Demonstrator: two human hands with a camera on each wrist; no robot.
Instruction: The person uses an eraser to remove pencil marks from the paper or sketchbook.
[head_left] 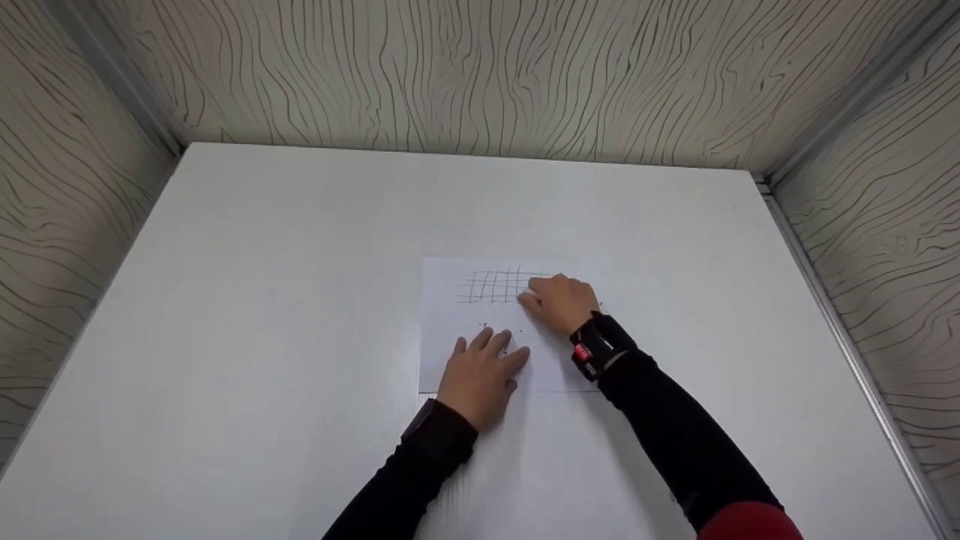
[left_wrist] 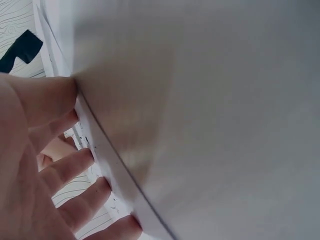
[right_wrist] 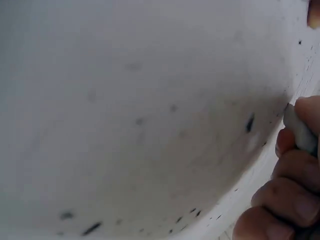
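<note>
At the left edge of the frame stands a cream wall panel with dark wavy wood-grain lines, and a grey metal strip runs down the upper-left corner. A back wall in the same cream pattern fills the top of the frame. The broad, smooth white surface spreads from the lower left across the middle. Right of the middle lies a rectangular sheet of white paper, its upper part bearing a hand-drawn grid of thin dark lines. The left hand rests on the paper's lower-left part, fingers spread wide, above a black wristband. The right hand, at the grid's right end, curls its fingers round a small pale grey lump, whose tip meets the paper in the right wrist view; small dark specks lie scattered nearby. A red sleeve edge shows at the lower right, and a right wall panel repeats the wavy lines. The right wrist's black strap carries a small red label, its pale marks too small to read.
</note>
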